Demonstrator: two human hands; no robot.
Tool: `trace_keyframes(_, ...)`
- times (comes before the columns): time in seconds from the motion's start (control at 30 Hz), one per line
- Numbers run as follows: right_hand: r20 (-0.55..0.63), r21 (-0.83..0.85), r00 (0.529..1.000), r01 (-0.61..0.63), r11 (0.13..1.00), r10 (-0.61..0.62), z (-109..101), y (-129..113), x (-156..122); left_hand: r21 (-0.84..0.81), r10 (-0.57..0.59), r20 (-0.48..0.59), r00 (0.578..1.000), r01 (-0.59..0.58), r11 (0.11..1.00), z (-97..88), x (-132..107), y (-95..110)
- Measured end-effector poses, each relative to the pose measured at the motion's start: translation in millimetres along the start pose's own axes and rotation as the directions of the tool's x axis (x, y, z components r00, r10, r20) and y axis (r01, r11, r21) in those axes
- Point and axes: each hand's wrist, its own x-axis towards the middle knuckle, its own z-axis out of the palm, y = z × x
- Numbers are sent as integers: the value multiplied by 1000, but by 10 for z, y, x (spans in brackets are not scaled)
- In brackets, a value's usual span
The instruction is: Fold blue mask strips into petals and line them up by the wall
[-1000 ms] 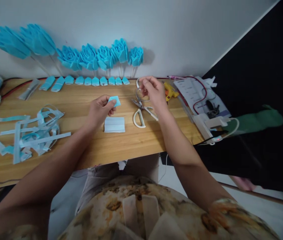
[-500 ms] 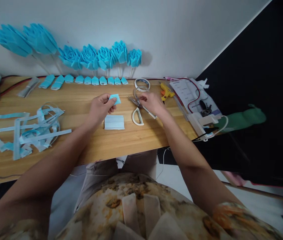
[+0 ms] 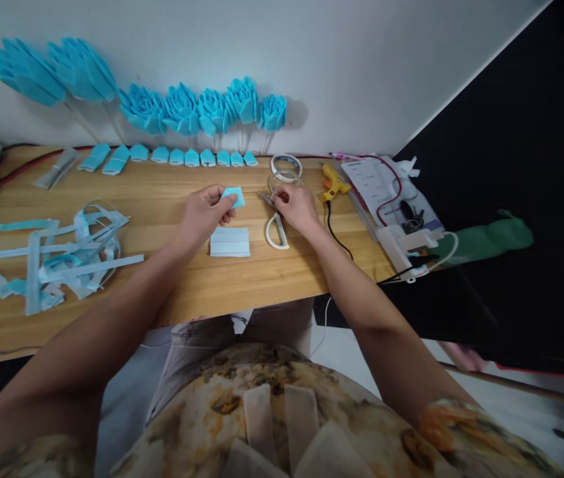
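My left hand [image 3: 206, 211] pinches a small folded piece of light blue fabric [image 3: 234, 196] between thumb and fingers, just above the table. Below it lies a pale blue pleated rectangle [image 3: 230, 242], like a piece of face mask. My right hand [image 3: 297, 207] is closed over a pointed grey metal tool [image 3: 266, 198]; its fingers hide most of that tool and whatever they pinch. A loop of thin grey wire [image 3: 285, 174] curves up behind those fingers. Nearer me is a white D-shaped handle [image 3: 276, 232], apparently joined to the covered tool.
Blue fabric flowers [image 3: 182, 109] on sticks lean against the wall, above a row of folded blue pieces [image 3: 177, 157]. Cut strips [image 3: 72, 255] lie left. A tape roll [image 3: 285, 166], yellow glue gun [image 3: 332, 183] and power strip [image 3: 406, 249] are at the right.
My right hand has shifted slightly left and down over the metal tool, uncovering the glue gun's black cord. The left hand keeps its pinch on the folded piece. The view has shifted a little.
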Motion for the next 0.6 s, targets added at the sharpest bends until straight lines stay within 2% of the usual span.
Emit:
trace_keyframes(0.17, -89, 148, 995, -20, 989, 34, 85, 97, 16, -9, -12, 13, 1000, 12, 1000, -2, -2, 6)
trace_keyframes(0.27, -171, 240, 985, 49, 969, -8, 3, 27, -68, -27, -37, 30, 999, 38, 999, -4, -5, 21)
trace_keyframes(0.37, -322, 236, 927, 275, 932, -192, -141, -181, -215, -49, -73, 55, 996, 76, 996, -10, -9, 27)
trace_keyframes(0.47, -350, 177, 827, 519, 837, -439, -225, -399, -305, -69, -76, 81, 994, 81, 994, -14, -14, 22)
trace_keyframes(0.53, -322, 146, 783, 596, 790, -532, -218, -485, -305, -80, -80, 102, 992, 88, 993, -13, -17, 19)
trace_keyframes(0.6, -284, 115, 780, 605, 788, -558, -176, -514, -273, -87, -82, 114, 990, 93, 992, -10, -18, 20)
